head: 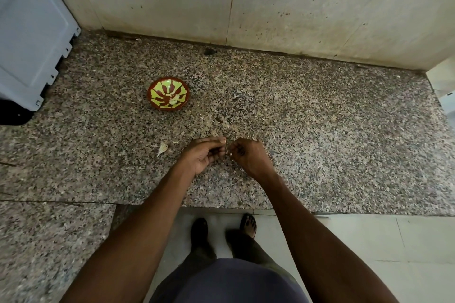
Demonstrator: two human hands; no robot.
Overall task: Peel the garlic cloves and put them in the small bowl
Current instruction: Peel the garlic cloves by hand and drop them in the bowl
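Note:
A small red bowl (157, 103) with a yellow-green pattern sits on the speckled granite counter (320, 130); a pale peeled clove (174, 100) lies inside it. My left hand (205, 155) and my right hand (248, 155) meet just above the counter's middle, fingers curled together around a small garlic clove (229, 154) that is almost fully hidden between the fingertips. A loose unpeeled clove (162, 148) lies on the counter to the left of my left hand, with a small scrap of skin (175, 142) beside it.
A grey-white appliance (32, 32) stands at the far left, with a black object (12, 113) below it. A tiled wall (270, 7) backs the counter. A white box (443, 91) sits at the right edge. Bits of garlic skin (263, 119) are scattered about.

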